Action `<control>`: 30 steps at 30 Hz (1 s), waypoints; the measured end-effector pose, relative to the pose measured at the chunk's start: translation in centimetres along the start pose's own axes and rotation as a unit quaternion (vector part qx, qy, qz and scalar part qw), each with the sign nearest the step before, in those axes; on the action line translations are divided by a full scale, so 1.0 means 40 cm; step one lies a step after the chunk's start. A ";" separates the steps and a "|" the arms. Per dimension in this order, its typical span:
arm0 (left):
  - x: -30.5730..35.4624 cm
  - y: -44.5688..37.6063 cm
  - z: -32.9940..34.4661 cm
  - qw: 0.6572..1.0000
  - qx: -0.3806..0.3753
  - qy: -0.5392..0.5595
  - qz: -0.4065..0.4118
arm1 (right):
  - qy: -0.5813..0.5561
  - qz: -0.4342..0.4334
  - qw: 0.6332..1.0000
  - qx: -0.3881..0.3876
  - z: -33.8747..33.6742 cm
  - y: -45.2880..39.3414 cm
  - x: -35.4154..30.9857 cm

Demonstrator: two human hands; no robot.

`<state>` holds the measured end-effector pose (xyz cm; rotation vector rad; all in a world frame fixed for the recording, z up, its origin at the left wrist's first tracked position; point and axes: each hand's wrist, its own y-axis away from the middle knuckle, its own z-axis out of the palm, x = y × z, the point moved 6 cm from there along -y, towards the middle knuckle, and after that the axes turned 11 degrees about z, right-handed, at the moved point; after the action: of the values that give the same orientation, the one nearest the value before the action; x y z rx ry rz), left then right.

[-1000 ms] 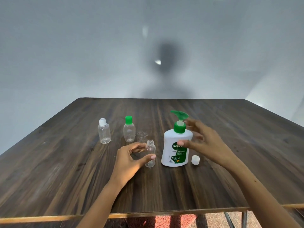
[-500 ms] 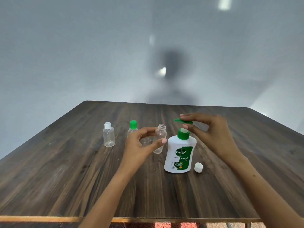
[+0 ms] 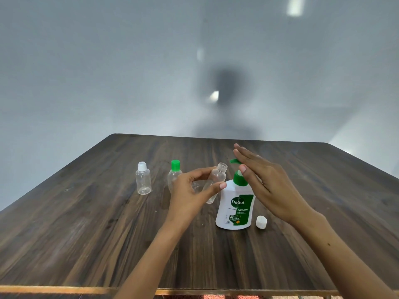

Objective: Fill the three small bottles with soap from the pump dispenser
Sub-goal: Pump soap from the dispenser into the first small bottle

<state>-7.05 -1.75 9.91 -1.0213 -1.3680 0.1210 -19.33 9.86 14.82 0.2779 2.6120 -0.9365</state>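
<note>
The dark wood-grain counter (image 3: 86,234) carries everything here, and standing on it near the middle is the one pump dispenser (image 3: 235,209), white with a green label, upright so its green pump head (image 3: 234,161) can be pushed straight down. Over that pump head lies the right hand (image 3: 269,186), fingers straight and flat, palm down on the top of the pump: that looks like the ready position for a press, spreading the push so the dispenser does not tip. The left hand (image 3: 190,195) pinches the open bottle (image 3: 214,183) between thumb and fingers, lifted off the counter and tilted so its bare mouth leans toward the spout; by my reading the mouth sits just beside and a little below the spout tip, not quite under it yet. Now the count: three small clear bottles in all, and all three look empty. One is held; the green-capped bottle (image 3: 174,176) stands just behind the left hand; the white-capped bottle (image 3: 143,179) stands further left, well apart. One loose white cap (image 3: 261,222) rests just right of the dispenser, set aside within easy reach for closing the open bottle later.
</note>
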 end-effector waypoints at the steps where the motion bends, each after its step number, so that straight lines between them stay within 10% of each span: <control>1: 0.000 0.000 -0.001 1.000 0.001 -0.004 -0.001 | 0.006 -0.002 1.000 0.002 0.000 0.002 -0.002; 30: 0.034 -0.023 0.000 0.993 0.024 -0.107 0.040 | 0.032 0.039 0.993 0.111 0.025 0.020 -0.022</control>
<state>-7.11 -1.47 11.55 -1.0451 -1.5112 0.3300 -18.03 9.78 13.99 0.4708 2.5336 -1.2107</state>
